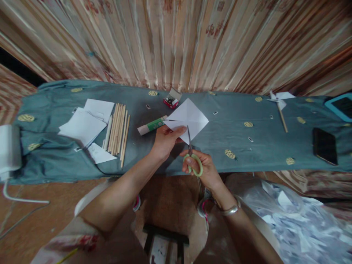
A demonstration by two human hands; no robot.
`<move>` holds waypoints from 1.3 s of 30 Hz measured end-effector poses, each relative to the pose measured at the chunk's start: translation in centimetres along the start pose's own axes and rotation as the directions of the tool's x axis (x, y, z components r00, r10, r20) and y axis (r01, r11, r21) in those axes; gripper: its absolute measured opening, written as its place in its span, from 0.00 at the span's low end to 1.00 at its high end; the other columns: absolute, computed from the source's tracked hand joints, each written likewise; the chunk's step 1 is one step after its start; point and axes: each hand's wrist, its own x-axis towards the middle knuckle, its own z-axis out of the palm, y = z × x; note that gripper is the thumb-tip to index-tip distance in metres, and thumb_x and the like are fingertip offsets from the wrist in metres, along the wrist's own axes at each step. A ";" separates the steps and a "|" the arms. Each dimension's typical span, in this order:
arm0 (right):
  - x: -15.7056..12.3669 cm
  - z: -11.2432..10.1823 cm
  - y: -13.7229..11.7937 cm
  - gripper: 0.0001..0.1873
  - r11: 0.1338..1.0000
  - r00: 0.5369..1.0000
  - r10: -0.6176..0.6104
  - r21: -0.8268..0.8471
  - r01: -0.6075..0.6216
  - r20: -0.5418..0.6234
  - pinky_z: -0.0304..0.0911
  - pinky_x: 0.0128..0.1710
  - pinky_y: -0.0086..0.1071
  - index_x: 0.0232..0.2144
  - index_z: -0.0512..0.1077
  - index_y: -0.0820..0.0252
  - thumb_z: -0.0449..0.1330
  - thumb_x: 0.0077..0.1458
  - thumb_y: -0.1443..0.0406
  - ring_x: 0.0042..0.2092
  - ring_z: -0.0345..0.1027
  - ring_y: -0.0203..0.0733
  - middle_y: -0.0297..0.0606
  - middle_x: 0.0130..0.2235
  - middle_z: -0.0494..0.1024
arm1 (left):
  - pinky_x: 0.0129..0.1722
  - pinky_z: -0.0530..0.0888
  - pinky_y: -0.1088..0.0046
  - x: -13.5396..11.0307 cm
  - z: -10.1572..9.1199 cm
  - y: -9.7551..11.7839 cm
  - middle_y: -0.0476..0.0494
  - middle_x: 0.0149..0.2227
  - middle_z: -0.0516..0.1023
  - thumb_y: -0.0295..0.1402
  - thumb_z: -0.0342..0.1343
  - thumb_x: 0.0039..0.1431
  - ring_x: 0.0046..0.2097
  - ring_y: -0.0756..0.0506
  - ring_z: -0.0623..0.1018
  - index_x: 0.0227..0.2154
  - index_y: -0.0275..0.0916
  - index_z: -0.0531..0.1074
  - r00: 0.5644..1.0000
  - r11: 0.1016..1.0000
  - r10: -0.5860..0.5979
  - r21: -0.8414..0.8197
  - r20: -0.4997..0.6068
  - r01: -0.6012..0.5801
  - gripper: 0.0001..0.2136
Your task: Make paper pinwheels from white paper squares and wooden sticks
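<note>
My left hand [167, 138] pinches a white square of paper [194, 113] near its left and lower corners, thumb on top. One slit shows in the paper, running inward from its left corner. In my right hand [202, 165] is a pair of scissors [197, 167] with light green handles, thumb and fingers through the loops. Its blades point away from me and lie at the paper's lower corner, reaching toward the middle. A green and white glue stick [152, 125] lies just left of the paper. Behind it stands a small open red box [172, 101] of metal pieces.
On the left lie several wooden sticks [117, 128] and stacked white paper sheets [85, 126]. Farther right are a paper pinwheel on a stick [279, 104], a black phone [325, 146] and a blue-edged device [341, 106]. A clear bag of paper pieces [299, 220] sits below the table.
</note>
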 end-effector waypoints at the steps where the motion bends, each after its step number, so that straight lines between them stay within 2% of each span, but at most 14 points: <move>1: 0.0 0.0 0.0 0.22 1.000 1.000 0.001 -0.002 -0.001 -0.002 0.57 0.17 0.22 0.32 0.74 0.59 0.69 0.43 0.48 0.20 0.64 0.29 0.29 0.20 0.74 | 0.28 0.73 0.74 0.0 0.0 0.0 0.50 0.27 0.77 0.33 0.67 0.39 0.28 0.50 0.75 0.27 0.36 0.74 1.000 1.000 -0.001 0.000 0.000 0.001 0.11; 9: 0.0 -0.1 0.2 0.21 1.000 1.000 0.003 0.009 -0.003 -0.006 0.57 0.17 0.22 0.31 0.74 0.59 0.69 0.43 0.48 0.20 0.64 0.29 0.29 0.20 0.74 | 0.26 0.72 0.76 -0.1 0.1 0.1 0.51 0.25 0.76 0.32 0.67 0.39 0.26 0.51 0.73 0.25 0.36 0.74 1.000 1.000 0.007 -0.007 -0.001 -0.007 0.10; 16: -0.1 -0.1 0.1 0.21 1.000 1.000 0.001 0.002 -0.001 0.001 0.57 0.17 0.22 0.31 0.74 0.59 0.68 0.44 0.49 0.20 0.64 0.29 0.30 0.20 0.74 | 0.31 0.74 0.72 0.0 0.0 0.1 0.49 0.27 0.77 0.33 0.67 0.39 0.28 0.49 0.75 0.27 0.36 0.74 1.000 1.000 0.002 0.027 -0.004 -0.002 0.11; 25: -0.1 0.0 0.2 0.21 1.000 1.000 0.009 0.004 -0.009 -0.012 0.57 0.16 0.21 0.32 0.74 0.59 0.69 0.44 0.49 0.20 0.64 0.29 0.29 0.19 0.74 | 0.28 0.72 0.74 -0.1 0.2 0.2 0.52 0.23 0.74 0.33 0.67 0.39 0.25 0.51 0.72 0.24 0.36 0.73 1.000 1.000 0.013 0.022 -0.005 -0.013 0.10; 31: -0.1 -0.1 0.2 0.21 1.000 1.000 0.005 -0.011 -0.005 -0.005 0.57 0.17 0.22 0.32 0.74 0.59 0.68 0.45 0.49 0.20 0.64 0.30 0.30 0.20 0.74 | 0.26 0.70 0.76 0.1 0.1 0.0 0.51 0.24 0.74 0.33 0.67 0.39 0.25 0.51 0.72 0.24 0.36 0.73 1.000 0.999 0.026 0.024 -0.008 -0.026 0.10; 39: -0.1 -0.1 0.2 0.21 1.000 1.000 0.002 -0.010 -0.002 -0.004 0.57 0.17 0.22 0.32 0.74 0.59 0.68 0.44 0.48 0.20 0.64 0.30 0.30 0.20 0.74 | 0.29 0.73 0.73 0.1 0.0 -0.2 0.51 0.26 0.75 0.33 0.67 0.39 0.28 0.50 0.74 0.26 0.36 0.73 1.000 1.000 0.011 0.017 -0.014 -0.011 0.11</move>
